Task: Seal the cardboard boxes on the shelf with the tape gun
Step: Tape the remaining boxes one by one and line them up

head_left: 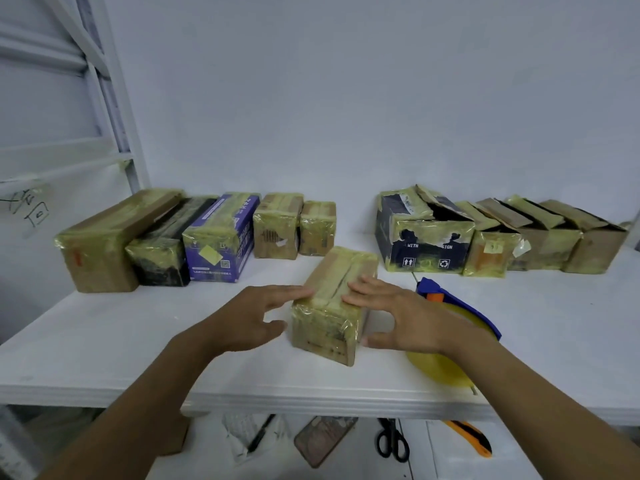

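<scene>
A small cardboard box wrapped in yellowish tape lies lengthwise in the middle of the white shelf, its top flaps closed with a seam down the middle. My left hand has its fingers spread on the box's left top edge, thumb near the left side. My right hand lays its fingers on the right top edge, thumb by the front right corner. The blue tape gun with a yellow tape roll lies on the shelf just right of the box, partly hidden by my right wrist.
Several taped boxes line the back left. At the back right stand boxes with raised flaps, among them a dark one. Below the shelf lie scissors, an orange utility knife, a phone and a pen.
</scene>
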